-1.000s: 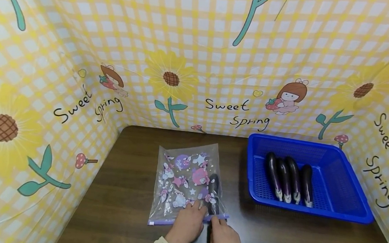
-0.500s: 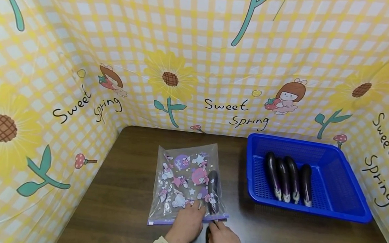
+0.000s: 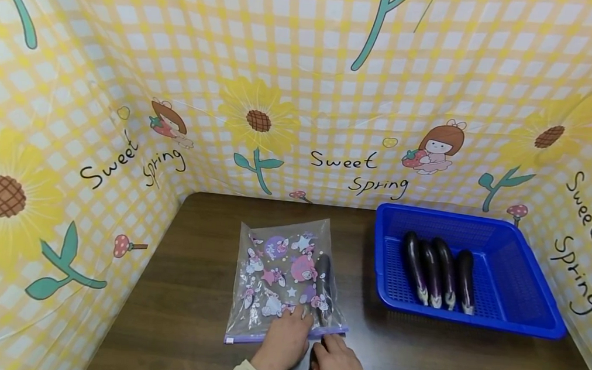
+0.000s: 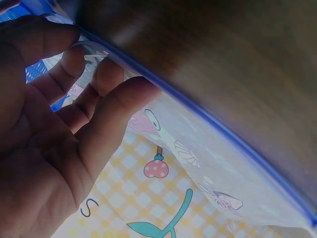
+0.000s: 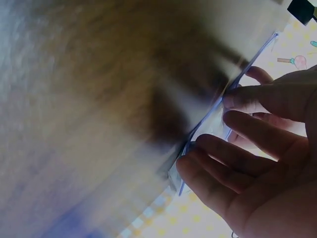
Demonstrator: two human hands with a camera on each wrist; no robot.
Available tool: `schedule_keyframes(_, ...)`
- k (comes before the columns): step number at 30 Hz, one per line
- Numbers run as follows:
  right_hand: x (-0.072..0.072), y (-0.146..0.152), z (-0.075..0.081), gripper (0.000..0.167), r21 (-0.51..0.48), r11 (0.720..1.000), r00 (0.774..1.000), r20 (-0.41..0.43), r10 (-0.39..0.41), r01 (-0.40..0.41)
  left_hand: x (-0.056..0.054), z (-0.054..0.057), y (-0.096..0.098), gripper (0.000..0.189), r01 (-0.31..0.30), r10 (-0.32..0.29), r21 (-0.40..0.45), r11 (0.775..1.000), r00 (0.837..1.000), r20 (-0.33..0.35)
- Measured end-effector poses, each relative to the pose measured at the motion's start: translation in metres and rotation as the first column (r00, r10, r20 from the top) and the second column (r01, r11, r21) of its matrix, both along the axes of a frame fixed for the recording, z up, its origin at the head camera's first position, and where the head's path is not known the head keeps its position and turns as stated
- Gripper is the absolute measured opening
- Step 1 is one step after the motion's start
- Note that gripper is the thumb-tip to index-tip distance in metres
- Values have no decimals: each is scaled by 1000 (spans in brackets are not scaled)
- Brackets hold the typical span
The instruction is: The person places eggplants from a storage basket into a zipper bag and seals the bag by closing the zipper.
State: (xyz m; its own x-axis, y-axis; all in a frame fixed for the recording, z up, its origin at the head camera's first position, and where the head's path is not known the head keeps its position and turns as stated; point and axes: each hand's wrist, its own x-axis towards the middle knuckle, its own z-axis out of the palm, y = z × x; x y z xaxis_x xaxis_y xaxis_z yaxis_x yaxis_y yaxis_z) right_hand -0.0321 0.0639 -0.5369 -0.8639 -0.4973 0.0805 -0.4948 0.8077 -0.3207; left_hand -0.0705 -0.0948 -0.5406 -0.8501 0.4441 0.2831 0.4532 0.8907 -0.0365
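A clear zip bag [image 3: 268,288] with pink and purple cartoon prints lies flat on the table, its purple zip edge [image 3: 253,340] toward the person. One dark eggplant [image 3: 325,270] shows through the plastic along the bag's right side. At the mouth, my left hand [image 3: 282,342] grips the zip edge, fingers over the bag and thumb [image 4: 141,91] at the edge in the left wrist view. Close beside it, my right hand [image 3: 338,368] reaches to the right part of the mouth. Its fingers [image 5: 205,183] are loosely extended against the purple edge in the right wrist view.
A blue plastic basket [image 3: 531,330] stands on the right of the dark wood table [image 3: 170,291], with several eggplants [image 3: 440,274] lying side by side in it. Yellow checked cloth [image 3: 287,49] with flower prints walls the back and both sides.
The eggplant has slid a little deeper into the bag, away from the person. My right fingers have shifted at the mouth; the left hand stays in place.
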Motion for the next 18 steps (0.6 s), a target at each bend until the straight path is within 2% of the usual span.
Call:
schedule_keyframes(4, -1, 0, 3, 37, 53, 998, 994, 110, 16, -22, 0, 0, 1, 31, -2, 2, 0, 1000, 1000, 1)
schedule_keyframes(10, -3, 6, 5, 38, 69, 994, 983, 172, 67, -80, 0, 0, 1, 31, -11, 12, -4, 1000, 1000, 23)
schedule_keyframes(12, -5, 10, 9, 29, 46, 993, 985, 145, 98, -106, 1, 0, 1, 31, -13, 13, -7, 1000, 999, 32)
schedule_keyframes(15, -12, 21, 17, 13, -30, 989, 990, 16, 142, -142, 1, -1, 1, 32, -11, 11, -3, 1000, 999, 34)
schedule_keyframes(18, -25, 34, 32, 21, -119, 977, 979, -117, 165, -179, 1, -1, 0, 34, -3, 3, -7, 1000, 1000, 27)
